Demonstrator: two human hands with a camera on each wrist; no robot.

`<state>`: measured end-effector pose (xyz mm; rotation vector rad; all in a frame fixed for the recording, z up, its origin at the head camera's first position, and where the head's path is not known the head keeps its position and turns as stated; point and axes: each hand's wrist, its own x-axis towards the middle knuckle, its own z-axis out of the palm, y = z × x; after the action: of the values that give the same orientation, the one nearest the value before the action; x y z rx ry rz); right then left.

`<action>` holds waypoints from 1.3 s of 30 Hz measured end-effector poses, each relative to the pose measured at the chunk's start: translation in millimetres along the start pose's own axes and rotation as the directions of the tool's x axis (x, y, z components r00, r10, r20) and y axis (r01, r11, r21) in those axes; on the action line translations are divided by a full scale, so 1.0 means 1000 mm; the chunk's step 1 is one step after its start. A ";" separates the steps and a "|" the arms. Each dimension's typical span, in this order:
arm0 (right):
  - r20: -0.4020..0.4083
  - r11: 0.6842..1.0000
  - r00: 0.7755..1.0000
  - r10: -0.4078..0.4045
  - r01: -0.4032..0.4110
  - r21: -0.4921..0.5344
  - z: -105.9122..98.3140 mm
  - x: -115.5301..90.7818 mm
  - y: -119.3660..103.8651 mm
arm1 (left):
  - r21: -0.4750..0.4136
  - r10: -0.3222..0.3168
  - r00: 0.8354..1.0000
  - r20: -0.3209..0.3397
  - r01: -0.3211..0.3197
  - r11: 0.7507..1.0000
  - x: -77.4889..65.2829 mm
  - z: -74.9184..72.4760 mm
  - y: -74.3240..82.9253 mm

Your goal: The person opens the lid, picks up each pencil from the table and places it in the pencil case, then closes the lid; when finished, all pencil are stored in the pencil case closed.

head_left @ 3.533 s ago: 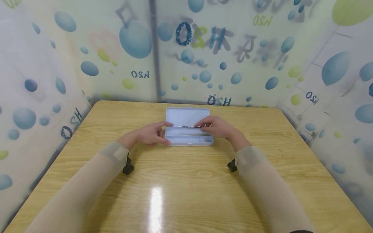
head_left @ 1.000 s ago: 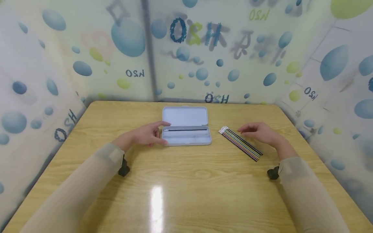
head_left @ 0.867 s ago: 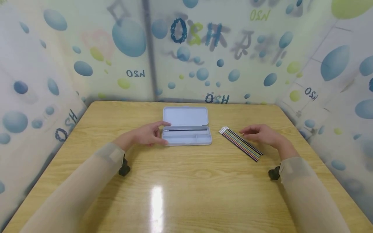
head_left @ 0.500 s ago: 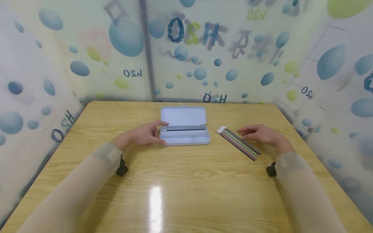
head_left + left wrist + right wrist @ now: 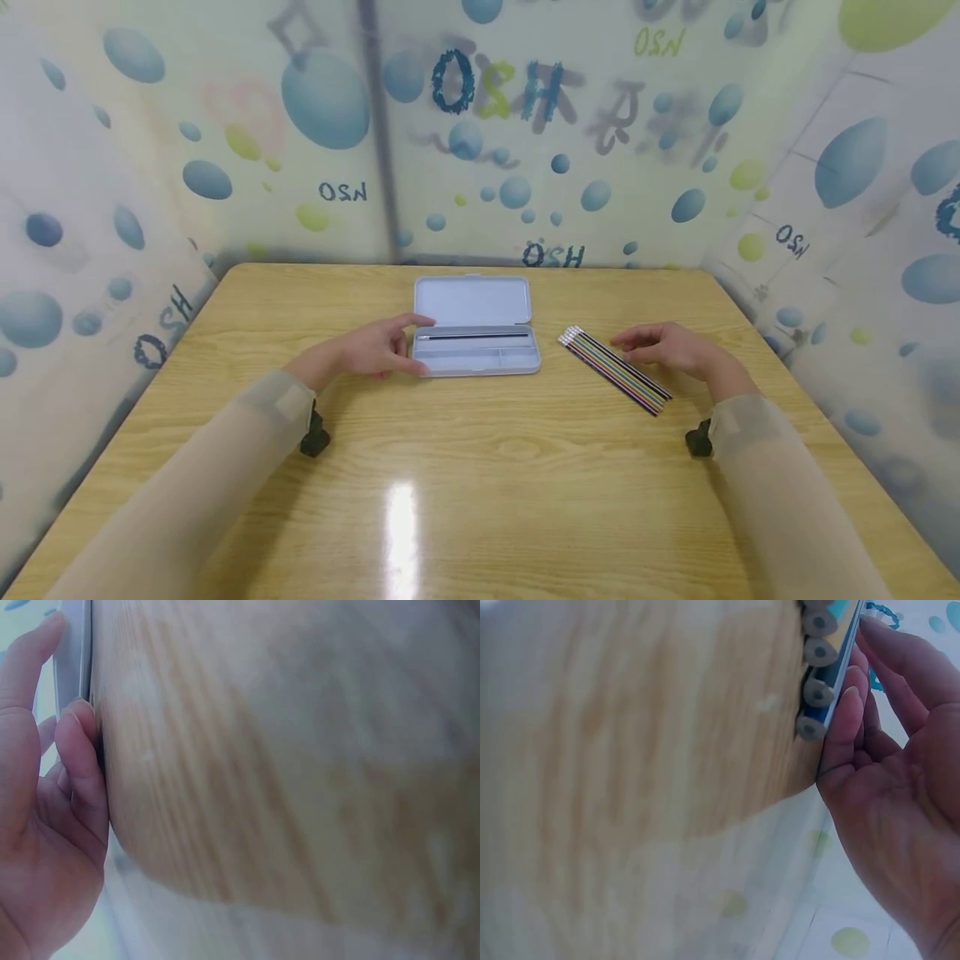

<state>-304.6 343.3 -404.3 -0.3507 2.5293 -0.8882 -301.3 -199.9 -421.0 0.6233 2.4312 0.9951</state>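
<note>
A white pencil case (image 5: 472,300) lies with its lid raised near the back of the table. One dark pencil (image 5: 480,337) rests lengthwise in its rear compartment; the front compartments hold nothing visible. My left hand (image 5: 375,346) spans the case's left end, index finger at the hinge side and thumb at the front corner. To the right, a row of several coloured pencils (image 5: 615,371) lies slanted on the wood, silvery-white ends toward the case. Beside their far right side rests my right hand (image 5: 678,350), fingers loosely bent and holding nothing; the right wrist view shows the pencils' blunt ends (image 5: 819,652) beside the fingers.
The wooden table (image 5: 480,467) has a bright light reflection in front. Patterned walls (image 5: 637,125) with blue and green drops stand close behind and on both sides. A dark camera sits on each wrist.
Since the oldest frame, my right hand has left the case, where the dark pencil now lies flat, and moved right beside the pencil row. My left hand stays at the case; little differs lately.
</note>
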 end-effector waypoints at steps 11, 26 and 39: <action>0.005 1.000 1.000 -0.014 0.014 0.004 0.000 -0.001 -0.001 | 0.003 0.008 1.000 -0.005 -0.008 1.000 -0.001 0.001 0.002; -0.016 1.000 1.000 -0.023 0.023 0.008 0.002 -0.001 0.000 | 0.006 -0.003 1.000 -0.006 0.003 1.000 -0.002 0.002 0.002; -0.057 0.999 0.998 -0.025 0.023 -0.037 0.003 0.001 0.004 | 0.008 0.009 1.000 -0.008 -0.009 1.000 -0.002 0.003 0.003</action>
<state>-304.7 344.3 -409.4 -0.3729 2.6021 -0.8748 -296.9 -197.5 -419.8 0.6351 2.4424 0.9938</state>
